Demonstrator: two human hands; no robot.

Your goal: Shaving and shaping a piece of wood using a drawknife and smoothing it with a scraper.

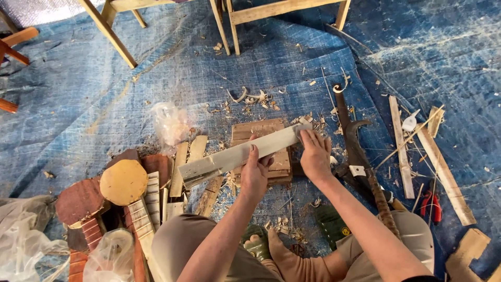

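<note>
Head cam looked straight down at a blue tarp (pixel 94 99) covered in wood shavings (pixel 250 99). The left hand (pixel 254 172) was wrapped around the middle of a pale wooden plank (pixel 240 154), holding it slanted over a small wood block (pixel 263 151). The right hand (pixel 314 154) pressed down on the plank's upper end, fingers closed over something I couldn't make out. Red pliers (pixel 432 204) lay off to the right, and small guitar-shaped pieces (pixel 122 183) sat on the left.

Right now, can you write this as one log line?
left hand grips pale wooden slat | right hand presses its far end | wood block underneath | shavings on blue tarp
</note>
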